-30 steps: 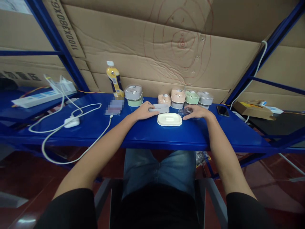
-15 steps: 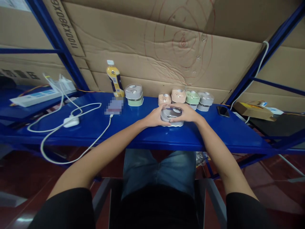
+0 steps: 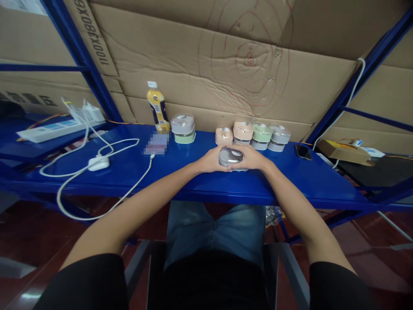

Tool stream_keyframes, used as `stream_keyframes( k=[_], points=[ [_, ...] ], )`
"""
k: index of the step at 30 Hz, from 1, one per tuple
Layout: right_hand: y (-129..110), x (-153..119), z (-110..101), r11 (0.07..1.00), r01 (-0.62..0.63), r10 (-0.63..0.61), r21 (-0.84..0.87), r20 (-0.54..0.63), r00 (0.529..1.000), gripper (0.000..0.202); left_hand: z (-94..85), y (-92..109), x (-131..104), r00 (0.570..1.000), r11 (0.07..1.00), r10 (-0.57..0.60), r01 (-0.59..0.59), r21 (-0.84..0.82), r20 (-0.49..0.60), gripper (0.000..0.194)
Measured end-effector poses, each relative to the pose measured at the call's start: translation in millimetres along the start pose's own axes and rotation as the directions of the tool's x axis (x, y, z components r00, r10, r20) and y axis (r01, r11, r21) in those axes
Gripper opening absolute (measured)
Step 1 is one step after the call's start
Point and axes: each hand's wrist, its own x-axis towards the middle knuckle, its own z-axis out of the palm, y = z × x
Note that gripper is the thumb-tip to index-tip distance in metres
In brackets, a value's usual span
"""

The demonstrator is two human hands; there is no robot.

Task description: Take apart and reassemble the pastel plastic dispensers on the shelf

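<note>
Together, the left hand (image 3: 213, 160) and right hand (image 3: 249, 157) clasped a grey box (image 3: 229, 156) from both sides on the blue bench (image 3: 193, 181), just before a row of four boxes (image 3: 252, 134) by the cardboard.

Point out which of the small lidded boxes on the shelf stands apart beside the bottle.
The grey-lidded box with the green base, alone right of the bottle. The other four stand together in a row further right.

A storeroom: blue steel racking (image 3: 80, 51) backed by flattened cardboard cartons (image 3: 193, 64) (size-printed).
</note>
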Motion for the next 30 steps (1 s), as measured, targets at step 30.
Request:
stream_keyframes(
  k=[30],
  points=[
    [-22, -7, 9, 0.910, 0.000, 0.029, -0.415, 0.063, 0.998, 0.090, -10.0, 0, 0, 0.987, 0.986, -0.159, 0.161, -0.049, 0.032, 0.103]
  ],
)
